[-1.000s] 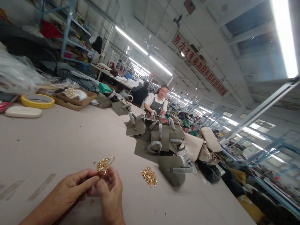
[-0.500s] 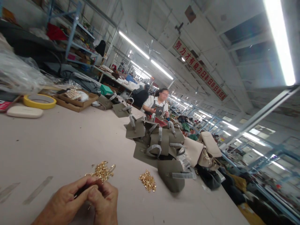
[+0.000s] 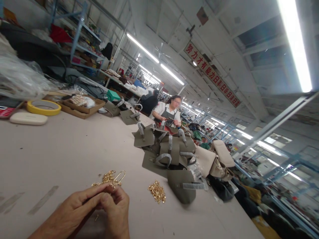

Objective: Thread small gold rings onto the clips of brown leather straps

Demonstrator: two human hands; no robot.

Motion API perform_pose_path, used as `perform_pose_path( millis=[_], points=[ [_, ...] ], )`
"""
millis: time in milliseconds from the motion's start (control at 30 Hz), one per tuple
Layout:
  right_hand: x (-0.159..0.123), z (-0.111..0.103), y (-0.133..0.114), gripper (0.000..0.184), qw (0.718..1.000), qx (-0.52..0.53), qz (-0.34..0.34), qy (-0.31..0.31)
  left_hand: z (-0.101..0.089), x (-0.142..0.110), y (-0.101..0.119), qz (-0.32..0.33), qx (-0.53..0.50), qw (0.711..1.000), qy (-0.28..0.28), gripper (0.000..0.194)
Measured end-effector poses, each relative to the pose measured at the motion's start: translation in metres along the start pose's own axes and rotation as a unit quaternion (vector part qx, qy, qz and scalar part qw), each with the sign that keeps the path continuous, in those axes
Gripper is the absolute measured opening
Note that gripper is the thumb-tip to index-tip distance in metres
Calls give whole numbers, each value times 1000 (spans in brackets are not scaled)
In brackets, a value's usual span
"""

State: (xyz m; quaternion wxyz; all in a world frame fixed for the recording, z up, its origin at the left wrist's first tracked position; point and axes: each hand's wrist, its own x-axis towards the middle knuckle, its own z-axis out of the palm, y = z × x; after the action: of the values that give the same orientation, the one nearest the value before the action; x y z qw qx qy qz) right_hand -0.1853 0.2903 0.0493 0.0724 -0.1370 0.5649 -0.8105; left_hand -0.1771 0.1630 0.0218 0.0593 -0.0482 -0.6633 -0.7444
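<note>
My left hand (image 3: 74, 207) and my right hand (image 3: 117, 207) meet at the near edge of the table (image 3: 62, 156), fingertips pinched together. Both grip a cluster of small gold metal rings (image 3: 109, 178) threaded on a wire loop that sticks up beyond my fingers. A dark thin tool handle runs under my left hand. A loose pile of gold fittings (image 3: 157, 192) lies on the table just right of my hands.
Olive-grey bag panels with wrapped handles (image 3: 166, 149) are heaped mid-table, beige bags (image 3: 219, 159) beside them. A yellow tape roll (image 3: 43, 107), a white case (image 3: 28, 118) and a cardboard tray (image 3: 79, 104) sit far left. A person in an apron (image 3: 168, 113) works at the far end.
My hands stay together at the near edge while the ring cluster shifts slightly; the wire loop now stands out more to the right. The view has drifted a little.
</note>
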Motion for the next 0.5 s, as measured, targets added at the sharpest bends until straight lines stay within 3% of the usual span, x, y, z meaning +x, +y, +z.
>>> perform_pose_path(
  millis=[133,300,400,500],
  points=[
    [0,-1,-4,18,1000,-20,-5,6,1,-1,-3,8,1,1000,-19,43],
    [-2,0,-12,15,996,-91,-20,14,-2,0,-8,37,85,996,-17,48],
    [-4,-8,-19,20,990,-134,-42,26,-5,1,-4,47,127,991,14,54],
    [-7,-27,-29,25,976,-184,-82,85,-8,1,8,55,160,984,60,61]
  ],
)
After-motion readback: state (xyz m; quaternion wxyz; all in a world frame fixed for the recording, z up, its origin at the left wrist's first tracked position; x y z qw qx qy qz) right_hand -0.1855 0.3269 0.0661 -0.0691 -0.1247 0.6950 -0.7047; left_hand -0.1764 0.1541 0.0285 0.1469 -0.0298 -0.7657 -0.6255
